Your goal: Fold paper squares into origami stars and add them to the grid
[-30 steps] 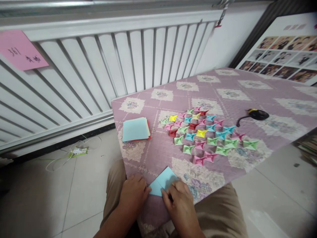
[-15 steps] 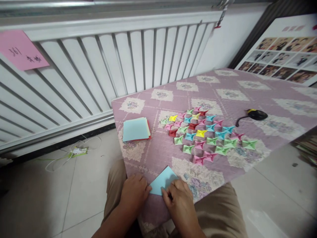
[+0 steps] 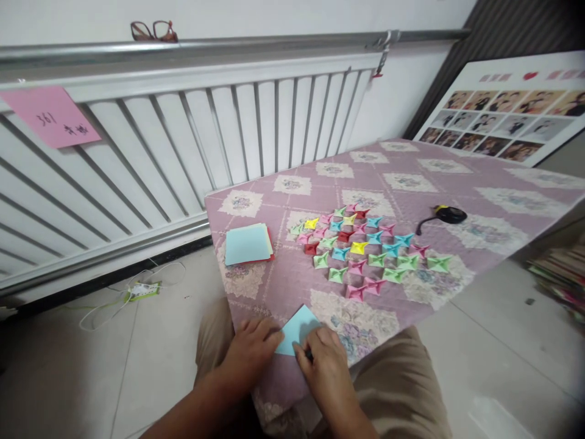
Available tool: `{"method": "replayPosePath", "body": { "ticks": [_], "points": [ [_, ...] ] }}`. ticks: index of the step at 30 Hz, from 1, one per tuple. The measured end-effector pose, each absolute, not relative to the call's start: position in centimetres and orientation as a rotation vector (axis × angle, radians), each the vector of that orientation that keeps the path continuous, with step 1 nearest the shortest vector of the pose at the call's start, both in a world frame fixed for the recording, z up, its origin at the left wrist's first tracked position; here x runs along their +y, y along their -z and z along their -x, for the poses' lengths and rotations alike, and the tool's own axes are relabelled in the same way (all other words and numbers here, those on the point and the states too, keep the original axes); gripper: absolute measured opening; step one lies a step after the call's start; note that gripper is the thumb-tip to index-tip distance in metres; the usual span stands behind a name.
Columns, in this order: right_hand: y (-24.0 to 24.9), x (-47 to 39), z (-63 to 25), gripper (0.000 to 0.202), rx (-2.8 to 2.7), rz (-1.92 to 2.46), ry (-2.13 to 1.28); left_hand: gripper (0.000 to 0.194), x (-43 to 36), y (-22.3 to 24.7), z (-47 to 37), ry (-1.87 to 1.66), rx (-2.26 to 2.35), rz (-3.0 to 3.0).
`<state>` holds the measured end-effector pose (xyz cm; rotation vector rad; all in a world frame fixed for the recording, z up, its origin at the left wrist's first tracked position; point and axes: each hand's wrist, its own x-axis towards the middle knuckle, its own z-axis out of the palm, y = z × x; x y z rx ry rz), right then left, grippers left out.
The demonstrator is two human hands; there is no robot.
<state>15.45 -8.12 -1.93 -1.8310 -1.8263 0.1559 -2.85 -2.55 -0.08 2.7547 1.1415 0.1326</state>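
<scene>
Left hand and right hand, as the head view shows them, both touch the light-blue paper, which lies flat on the near corner of the surface. Fingers of the left rest over its left corner; the right's are curled, thumb at the near edge, and whether either pinches the sheet or merely presses it cannot be told. Compared with a half-second ago, the left hand seems to reach slightly further over the corner, while the camera has tilted up, bringing eyeglasses on the pipe into sight. The folded pieces and the paper stack keep their places. Such a small change suggests steadying or creasing, with work on this sheet little advanced.
</scene>
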Motion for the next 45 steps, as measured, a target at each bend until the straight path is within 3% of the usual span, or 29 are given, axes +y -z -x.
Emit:
{"method": "replayPosePath", "body": {
  "ticks": [5,18,34,45],
  "points": [
    [2.4,-8.5,-15.5,0.014,-1.823,1.8,-0.136,0.028,-1.8,0.8,3.2,-0.186,0.728,-2.969],
    [2.0,-10.0,-16.7,0.012,-1.854,1.625,0.011,0.029,-1.7,0.3,3.1,-0.158,0.682,-3.005],
    [3.3,-11.7,-14.1,0.048,-2.076,1.666,0.028,0.028,-2.6,0.5,5.0,-0.184,0.678,-3.044],
    [3.3,-11.9,-15.6,0.032,-2.128,1.588,0.097,0.038,-3.9,2.7,8.0,-0.116,0.839,-3.018]
  ]
}}
